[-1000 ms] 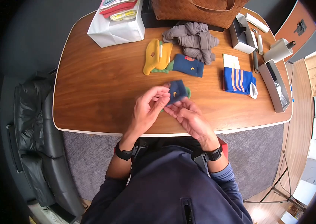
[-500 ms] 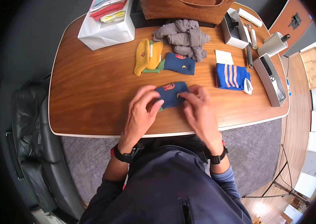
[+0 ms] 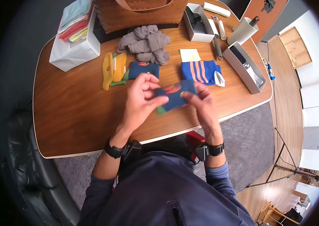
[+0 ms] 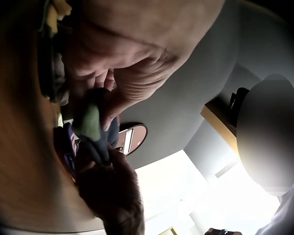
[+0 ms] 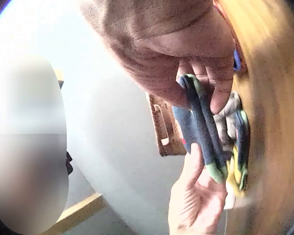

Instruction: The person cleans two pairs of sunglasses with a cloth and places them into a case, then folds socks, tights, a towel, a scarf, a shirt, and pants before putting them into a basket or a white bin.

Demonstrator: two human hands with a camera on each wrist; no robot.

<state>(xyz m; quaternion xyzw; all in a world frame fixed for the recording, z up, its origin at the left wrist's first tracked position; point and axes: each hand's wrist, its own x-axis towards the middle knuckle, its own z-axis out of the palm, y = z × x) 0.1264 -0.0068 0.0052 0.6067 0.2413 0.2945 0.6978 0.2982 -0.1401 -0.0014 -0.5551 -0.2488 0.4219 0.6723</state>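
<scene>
Both hands hold a folded navy sock (image 3: 174, 98) with a red figure, a yellow moon and green parts, above the near part of the table. My left hand (image 3: 140, 100) pinches its left end between thumb and fingers. At the other end, my right hand (image 3: 204, 105) grips it, thumb on top. The right wrist view shows the sock's (image 5: 201, 122) layers edge-on, with green at both ends. Beyond the left hand lies a matching folded navy sock (image 3: 150, 70), next to a yellow sock (image 3: 108, 71) with green below it.
Further back are a bundle of grey cloth (image 3: 148, 45), a brown woven basket (image 3: 137, 17) and a white box (image 3: 74, 54) of folded cloths. To the right lie a blue striped sock (image 3: 204, 71), a yellow paper (image 3: 189, 55), open boxes (image 3: 242, 67) and a white cup (image 3: 242, 32).
The sock was turned in the hands, then lay flat on the table with a hand at each end. Now both hands have lifted it. The head view has swung to the right.
</scene>
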